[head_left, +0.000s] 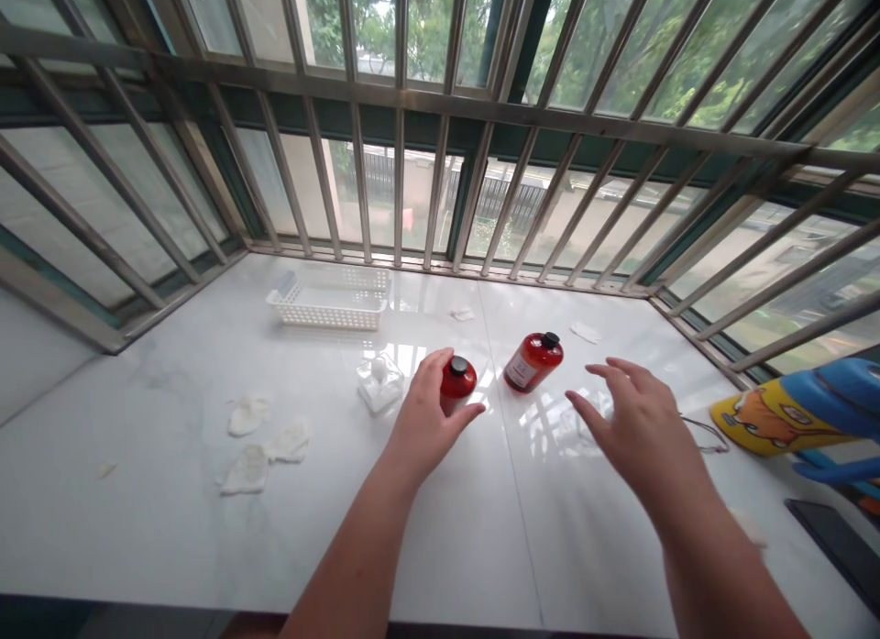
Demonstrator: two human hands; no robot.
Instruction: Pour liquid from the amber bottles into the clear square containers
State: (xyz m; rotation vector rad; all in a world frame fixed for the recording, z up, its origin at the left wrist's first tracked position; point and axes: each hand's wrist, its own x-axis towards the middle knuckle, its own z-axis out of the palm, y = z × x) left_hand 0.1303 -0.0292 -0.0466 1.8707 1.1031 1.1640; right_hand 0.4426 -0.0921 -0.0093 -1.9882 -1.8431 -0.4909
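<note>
Two red bottles with black caps stand near the middle of the white counter. My left hand (pixel 430 417) is curved around the left side of the nearer red bottle (pixel 456 384), thumb spread out in front of it; whether the fingers press on it is hard to tell. The other red bottle (pixel 533 362), with a pale label, stands to the right, untouched between my hands. My right hand (pixel 636 419) hovers right of that bottle, fingers apart, holding nothing. A clear plastic packet (pixel 380 383) lies just left of my left hand.
A white perforated basket (pixel 328 316) sits at the back left. Crumpled white tissues (pixel 246 469) lie on the left, smaller scraps near the window. At the right are a yellow and blue container (pixel 790 412) and a dark flat object (pixel 835 547). Metal bars (pixel 399 181) line the back.
</note>
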